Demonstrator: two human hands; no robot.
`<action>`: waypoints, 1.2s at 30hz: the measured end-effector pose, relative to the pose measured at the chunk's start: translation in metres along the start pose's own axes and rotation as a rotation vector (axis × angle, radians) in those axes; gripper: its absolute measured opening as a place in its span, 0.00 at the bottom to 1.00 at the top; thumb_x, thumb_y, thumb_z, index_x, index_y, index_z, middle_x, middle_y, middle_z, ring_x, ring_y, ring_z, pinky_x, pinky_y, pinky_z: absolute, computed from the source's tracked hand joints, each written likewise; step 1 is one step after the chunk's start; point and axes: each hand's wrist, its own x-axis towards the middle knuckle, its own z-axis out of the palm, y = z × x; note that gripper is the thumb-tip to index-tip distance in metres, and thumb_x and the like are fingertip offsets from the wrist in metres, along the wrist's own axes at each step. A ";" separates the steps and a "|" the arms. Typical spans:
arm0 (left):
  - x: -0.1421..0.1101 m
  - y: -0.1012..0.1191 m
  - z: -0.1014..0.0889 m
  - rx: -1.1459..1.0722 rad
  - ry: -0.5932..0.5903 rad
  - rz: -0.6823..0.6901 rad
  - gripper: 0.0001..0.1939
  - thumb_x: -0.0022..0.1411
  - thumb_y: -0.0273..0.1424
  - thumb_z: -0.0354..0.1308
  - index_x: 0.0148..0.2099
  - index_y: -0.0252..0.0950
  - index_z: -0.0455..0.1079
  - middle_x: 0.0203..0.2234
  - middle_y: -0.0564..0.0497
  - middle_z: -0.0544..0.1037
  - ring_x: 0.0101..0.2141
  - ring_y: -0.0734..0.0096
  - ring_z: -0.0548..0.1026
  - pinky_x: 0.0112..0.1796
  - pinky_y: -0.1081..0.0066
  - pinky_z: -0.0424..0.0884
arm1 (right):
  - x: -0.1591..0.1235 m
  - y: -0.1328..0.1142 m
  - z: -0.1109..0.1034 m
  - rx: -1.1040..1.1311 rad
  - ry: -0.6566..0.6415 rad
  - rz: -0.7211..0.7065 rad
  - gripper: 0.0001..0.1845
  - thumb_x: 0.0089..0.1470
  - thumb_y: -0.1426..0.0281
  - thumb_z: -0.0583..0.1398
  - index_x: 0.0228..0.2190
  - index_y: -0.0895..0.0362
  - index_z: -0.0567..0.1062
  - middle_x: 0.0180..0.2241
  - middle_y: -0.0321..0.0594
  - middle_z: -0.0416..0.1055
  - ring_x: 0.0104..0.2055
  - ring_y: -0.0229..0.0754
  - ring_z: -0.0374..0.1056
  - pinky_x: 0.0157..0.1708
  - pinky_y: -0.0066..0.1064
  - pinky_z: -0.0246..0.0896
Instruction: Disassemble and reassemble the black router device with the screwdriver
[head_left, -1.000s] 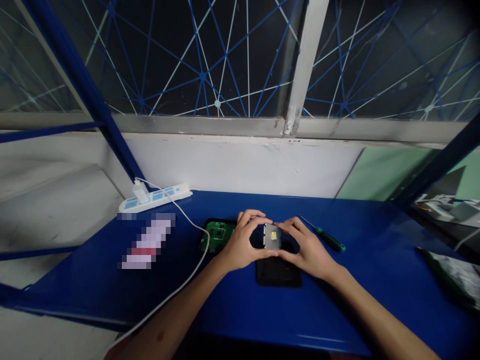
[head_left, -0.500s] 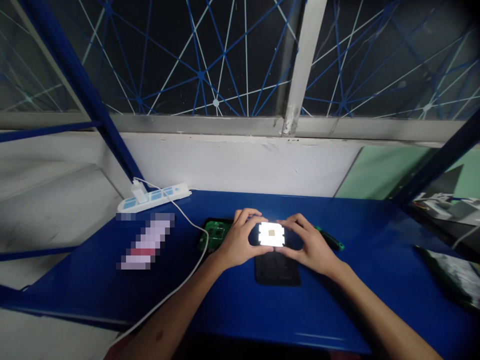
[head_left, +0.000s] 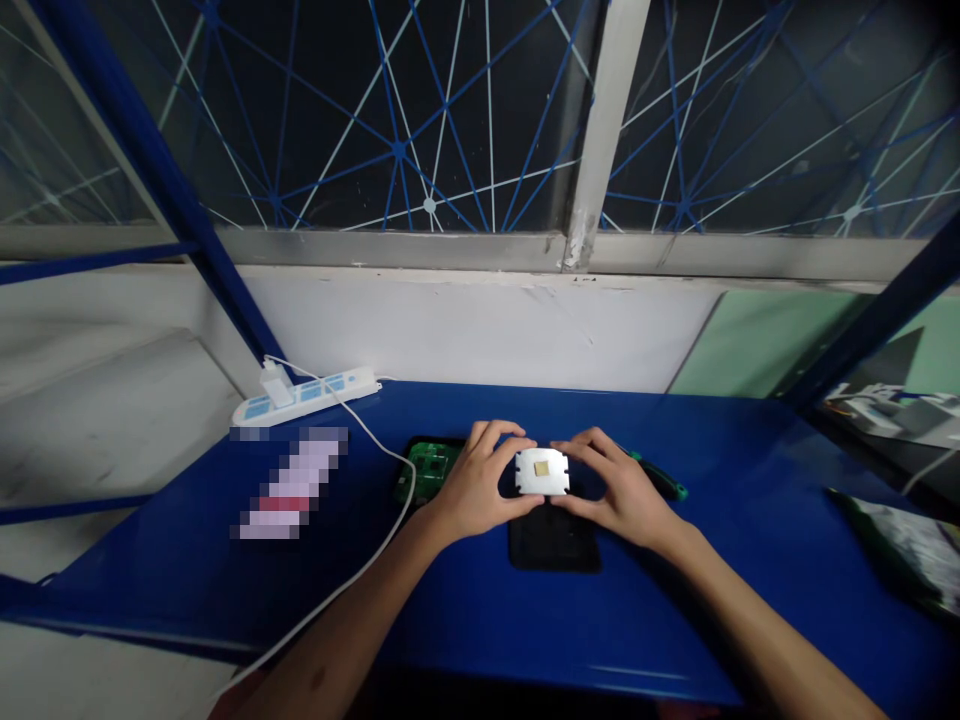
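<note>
Both bare hands hold a small silver metal plate: the left hand (head_left: 476,485) grasps its left side and the right hand (head_left: 622,495) its right, thumbs at the near edge and fingertips at the far edge. The plate (head_left: 556,486) is raised over the table, broad face toward the viewer, with a small yellowish square pad (head_left: 541,468) near its middle. The grip looks light and takes in only the rims, so a slip of either thumb could tip the plate and drop it onto the dark case (head_left: 555,545) just below, perhaps scratching one or the other. A fingertip straying inward could smudge or shift the pad.

Beside the left hand, and partly hidden by it, lies a green circuit board (head_left: 433,460) in a black shell. A white cable (head_left: 375,562) crosses the board in this view; whether it touches is unclear. If the left forearm caught the cable, the tug might drag the board sideways. Beyond the right hand is a green-and-black screwdriver (head_left: 666,482), partly hidden, which an outward sweep of that hand could knock. Farther off, a white power strip (head_left: 315,392) sits at the back left of the blue table (head_left: 465,625).
</note>
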 end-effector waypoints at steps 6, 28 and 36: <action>0.000 0.004 0.000 0.032 -0.027 -0.006 0.28 0.52 0.31 0.72 0.55 0.42 0.69 0.51 0.47 0.70 0.52 0.51 0.66 0.53 0.51 0.69 | 0.000 0.000 0.003 0.004 -0.037 0.022 0.29 0.58 0.56 0.64 0.57 0.51 0.68 0.47 0.46 0.69 0.48 0.50 0.72 0.48 0.44 0.72; -0.005 0.013 0.018 -0.141 -0.215 -0.105 0.27 0.44 0.34 0.77 0.46 0.41 0.71 0.45 0.49 0.70 0.48 0.53 0.66 0.50 0.52 0.69 | 0.003 0.016 0.005 -0.112 0.088 0.255 0.15 0.66 0.60 0.55 0.48 0.53 0.75 0.41 0.44 0.74 0.43 0.47 0.75 0.43 0.41 0.72; -0.008 0.012 0.022 -0.089 -0.268 -0.110 0.26 0.46 0.41 0.77 0.44 0.40 0.72 0.45 0.48 0.71 0.46 0.54 0.67 0.49 0.53 0.69 | 0.003 0.021 0.006 -0.161 0.120 0.310 0.15 0.66 0.60 0.55 0.46 0.54 0.76 0.40 0.43 0.74 0.41 0.47 0.76 0.43 0.41 0.72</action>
